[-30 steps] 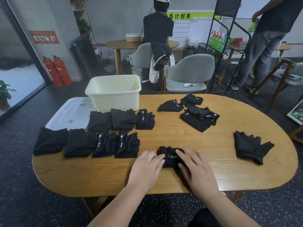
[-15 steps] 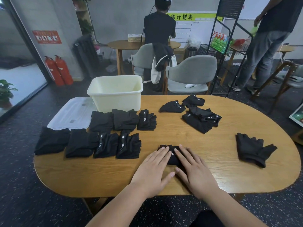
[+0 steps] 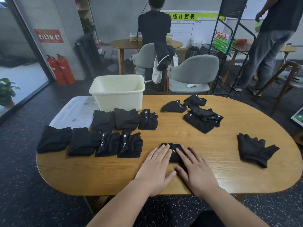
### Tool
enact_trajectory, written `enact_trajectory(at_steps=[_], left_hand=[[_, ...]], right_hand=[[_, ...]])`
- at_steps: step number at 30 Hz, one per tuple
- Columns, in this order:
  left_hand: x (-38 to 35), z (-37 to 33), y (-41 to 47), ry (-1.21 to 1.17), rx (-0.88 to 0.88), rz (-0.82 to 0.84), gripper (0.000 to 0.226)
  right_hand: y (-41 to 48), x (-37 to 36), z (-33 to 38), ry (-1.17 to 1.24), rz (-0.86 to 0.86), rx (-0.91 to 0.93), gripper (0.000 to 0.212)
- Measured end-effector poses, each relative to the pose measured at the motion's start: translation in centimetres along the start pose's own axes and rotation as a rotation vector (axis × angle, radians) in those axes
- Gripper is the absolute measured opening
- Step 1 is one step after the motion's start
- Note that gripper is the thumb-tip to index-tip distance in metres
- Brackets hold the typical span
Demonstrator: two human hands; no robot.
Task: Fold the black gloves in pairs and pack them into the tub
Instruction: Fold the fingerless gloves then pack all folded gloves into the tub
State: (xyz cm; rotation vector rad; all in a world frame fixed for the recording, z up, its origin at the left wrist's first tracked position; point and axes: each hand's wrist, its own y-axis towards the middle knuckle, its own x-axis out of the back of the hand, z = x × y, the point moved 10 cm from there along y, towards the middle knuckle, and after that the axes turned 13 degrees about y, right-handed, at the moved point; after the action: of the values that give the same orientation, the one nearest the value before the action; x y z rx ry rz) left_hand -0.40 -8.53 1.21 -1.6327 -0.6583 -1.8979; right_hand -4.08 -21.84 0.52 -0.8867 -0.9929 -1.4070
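- Mostly covered by both hands: one folded pair of gloves [image 3: 174,153] at the near middle of the table [image 3: 106,176], with only its far edge and a scrap of white print showing between the fingers.
- Left hand [image 3: 155,167] flat on the pair's left side, fingers straight and close together, pressing down, gripping nothing.
- Right hand [image 3: 195,169] flat on its right side, fingers straight and slightly spread, pressing likewise.
- Cannot tell how the layers lie under the palms.
- Cream tub [image 3: 118,94] at the far left of the table, its floor hidden behind the near wall.
- Clear lid [image 3: 73,112] flat just left of the tub.
- Seven folded pairs [image 3: 105,143] in two rows, three touching the tub's front and four nearer.
- Loose heap of gloves [image 3: 200,118] far right of centre.
- One unfolded pair [image 3: 254,148] flat, well to the right.
- Behind the table, two grey chairs [image 3: 195,71], and two standing people cut off by the top edge.
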Motion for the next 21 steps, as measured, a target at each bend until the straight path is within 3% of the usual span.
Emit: enact_trajectory(at_steps=[8, 12, 18, 21], left_hand=[[1.6, 0.4, -1.1, 0.058, 0.080, -0.142, 0.067], [2.7, 1.9, -2.0, -0.093, 0.209, -0.255, 0.051], [1.3, 3.2, -2.2, -0.312, 0.209, -0.167, 0.044], [1.1, 3.4, -1.8, -0.292, 0.170, -0.115, 0.046]], right_hand=[[-0.5, 1.5, 0.2, 0.147, -0.100, 0.025, 0.057], [-2.1, 2.4, 2.1, 0.194, -0.162, 0.148, 0.043], [-2.6, 2.7, 4.3, 0.305, -0.193, 0.189, 0.033], [-1.4, 2.4, 5.0, 0.250, -0.160, 0.128, 0.050]])
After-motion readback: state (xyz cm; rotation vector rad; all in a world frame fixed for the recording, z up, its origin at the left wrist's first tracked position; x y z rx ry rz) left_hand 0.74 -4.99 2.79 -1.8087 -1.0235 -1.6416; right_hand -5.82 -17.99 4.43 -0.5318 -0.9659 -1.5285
